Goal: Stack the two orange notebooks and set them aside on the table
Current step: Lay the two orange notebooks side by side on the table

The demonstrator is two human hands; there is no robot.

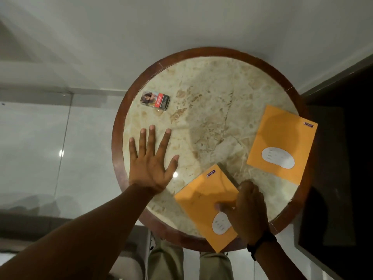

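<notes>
Two orange notebooks with white label patches lie on a round marble table (212,102). The near notebook (201,199) sits at the front edge, tilted, its lower corner hanging past the rim. My right hand (246,211) grips its right edge, thumb on the cover and fingers curled under the side, which looks slightly raised. The far notebook (282,138) lies flat at the right edge, apart from the first, one corner over the rim. My left hand (151,158) rests flat on the table at the left with fingers spread, holding nothing.
A small cigarette pack (155,100) lies at the back left of the table. A dark wooden rim (117,138) rings the marble. Pale floor surrounds the table, and a dark panel (339,158) stands to the right. My knees show under the near edge.
</notes>
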